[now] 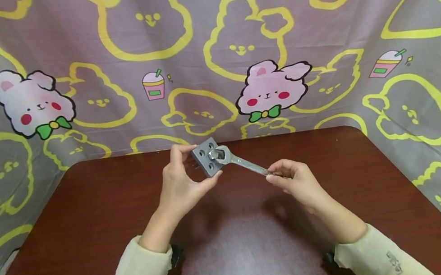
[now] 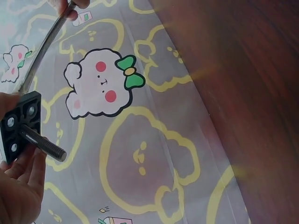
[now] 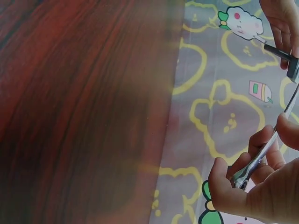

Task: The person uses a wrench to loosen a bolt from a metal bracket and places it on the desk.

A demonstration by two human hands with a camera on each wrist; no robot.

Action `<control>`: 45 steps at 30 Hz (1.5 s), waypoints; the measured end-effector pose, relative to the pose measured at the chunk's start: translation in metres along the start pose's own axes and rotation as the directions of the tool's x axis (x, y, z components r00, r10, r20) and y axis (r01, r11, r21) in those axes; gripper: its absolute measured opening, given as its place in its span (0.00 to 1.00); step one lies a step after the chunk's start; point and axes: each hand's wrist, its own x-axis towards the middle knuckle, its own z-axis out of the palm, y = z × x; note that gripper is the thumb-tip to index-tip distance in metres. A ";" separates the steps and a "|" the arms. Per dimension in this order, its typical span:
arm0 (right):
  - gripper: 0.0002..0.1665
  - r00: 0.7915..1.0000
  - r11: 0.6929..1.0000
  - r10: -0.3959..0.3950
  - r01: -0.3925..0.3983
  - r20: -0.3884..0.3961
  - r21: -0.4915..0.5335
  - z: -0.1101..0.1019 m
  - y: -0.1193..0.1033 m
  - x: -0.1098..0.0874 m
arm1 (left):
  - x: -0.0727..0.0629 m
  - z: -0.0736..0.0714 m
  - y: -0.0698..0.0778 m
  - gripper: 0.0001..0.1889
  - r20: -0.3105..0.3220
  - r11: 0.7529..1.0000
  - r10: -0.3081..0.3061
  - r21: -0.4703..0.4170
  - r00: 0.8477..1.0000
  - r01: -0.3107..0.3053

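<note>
My left hand (image 1: 182,180) grips a square grey plate (image 1: 202,154) with holes by its edges, thumb at the lower corner and fingers at the upper one. A threaded bolt (image 2: 46,144) sticks out of the plate's back in the left wrist view. On the plate's front, the open end of a metal wrench (image 1: 248,165) sits around the bolt's shiny head (image 1: 215,155). My right hand (image 1: 301,185) holds the far end of the wrench between thumb and fingers. Both hands are raised over the table, and in the right wrist view the wrench handle crosses the fingers.
A dark reddish-brown wooden table (image 1: 249,243) spreads beneath both hands. Behind and beside it hangs a grey curtain (image 1: 192,72) with yellow outlines and cartoon rabbits. Dark straps (image 1: 176,255) show at the sleeve cuffs.
</note>
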 end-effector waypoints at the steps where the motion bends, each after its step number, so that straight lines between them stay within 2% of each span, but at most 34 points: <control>1: 0.15 1.000 1.000 -0.001 0.001 0.002 -0.005 0.000 0.000 0.000 | 0.000 0.000 0.000 0.39 0.002 1.000 0.004 0.002 1.000 -0.004; 8: 0.14 1.000 1.000 -0.014 0.014 0.022 -0.012 0.001 -0.001 0.001 | -0.001 0.000 0.003 0.40 0.036 0.999 0.050 -0.013 0.998 -0.050; 20: 0.12 0.992 0.995 -0.102 0.101 0.078 0.015 -0.005 0.003 0.012 | -0.001 -0.010 0.004 0.40 0.108 0.989 0.087 -0.131 0.990 -0.072; 24: 0.11 0.988 0.994 -0.112 0.110 0.108 0.023 -0.011 0.008 0.017 | -0.002 -0.011 0.006 0.40 0.162 0.979 0.093 -0.196 0.982 -0.061; 28: 0.11 0.979 0.990 -0.140 0.139 0.149 0.017 -0.017 0.011 0.025 | -0.002 -0.014 0.007 0.39 0.229 0.976 0.109 -0.210 0.967 -0.060; 30: 0.11 0.971 0.986 -0.162 0.164 0.177 0.005 -0.020 0.011 0.030 | -0.003 -0.017 0.008 0.39 0.271 0.979 0.114 -0.196 0.956 -0.061; 32: 0.11 0.962 0.982 -0.183 0.188 0.203 -0.005 -0.024 0.011 0.034 | -0.004 -0.020 0.009 0.39 0.328 0.981 0.113 -0.185 0.938 -0.053; 37: 0.10 0.935 0.969 -0.229 0.244 0.270 -0.025 -0.033 0.011 0.042 | -0.005 -0.023 0.010 0.38 0.483 0.976 0.106 -0.218 0.869 0.002; 43: 0.10 0.904 0.933 -0.306 0.347 0.297 -0.096 -0.040 0.007 0.048 | -0.003 -0.023 0.009 0.38 0.591 0.962 0.113 -0.266 0.799 0.060; 45: 0.11 0.900 0.917 -0.323 0.374 0.294 -0.138 -0.042 0.004 0.050 | -0.002 -0.023 0.009 0.37 0.630 0.959 0.110 -0.271 0.769 0.086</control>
